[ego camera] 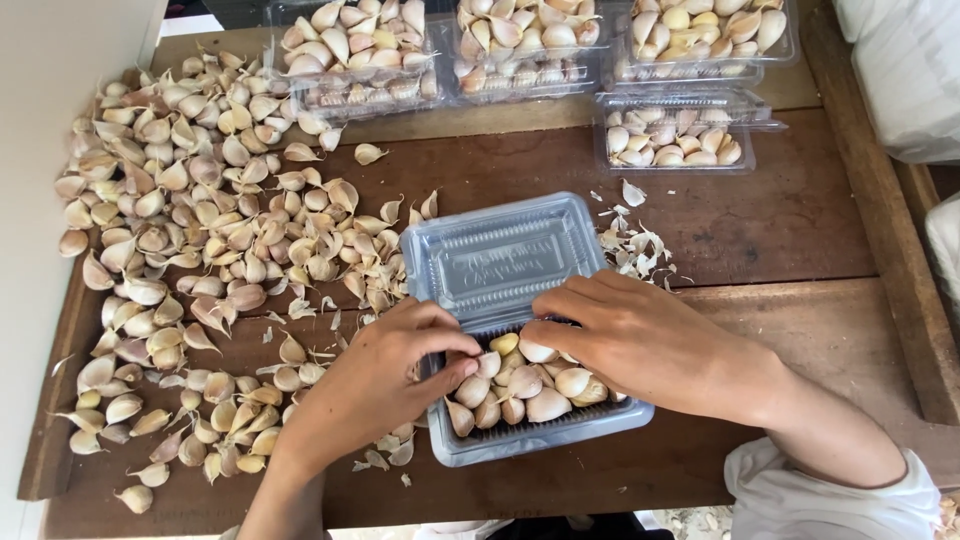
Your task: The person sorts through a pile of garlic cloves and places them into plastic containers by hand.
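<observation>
At frame centre, a clear hinged box (pixel 520 330) of garlic cloves (pixel 530 395) sits open. The left hand (pixel 385 375) pinches a clove at its edge; the right hand (pixel 630 340) rests curled, fingertips on the cloves. Level them before closing.

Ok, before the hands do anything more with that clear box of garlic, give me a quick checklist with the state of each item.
1. Clear plastic hinged container flat on the brown wooden table: ok.
2. Its clear lid open and folded back: ok.
3. Peach-coloured garlic cloves inside the container lie below the rim: cannot tell, hands cover part.
4. Left hand at the container's left edge, fingers touching cloves: ok.
5. Right hand over the container; its grip on a clove: cannot tell.
6. Loose pile of garlic cloves beside the left hand: ok.
</observation>
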